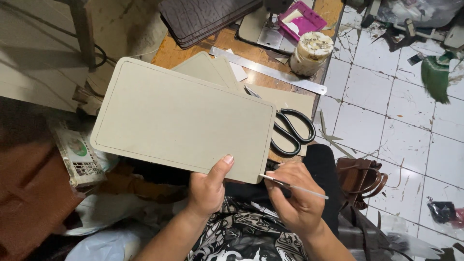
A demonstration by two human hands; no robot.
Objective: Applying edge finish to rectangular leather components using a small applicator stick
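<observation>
Over the lap, the left hand (208, 186) pinches the grey board panel (183, 118) by its near edge; the right hand (295, 195) fingers pinch a thin pen (295, 186) at its corner. A one-edge grip could let the panel sag, skewing the outline.

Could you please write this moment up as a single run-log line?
left hand: grips lower edge of flat grey rounded-corner cardboard panel | right hand: holds thin clear pen, tip at panel's corner | black-handled scissors: on table

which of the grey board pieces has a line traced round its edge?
The big rounded-corner board gripped by the left hand; a dark outline runs just inside its rim. The smaller boards lying behind it on the table show no line.
</observation>
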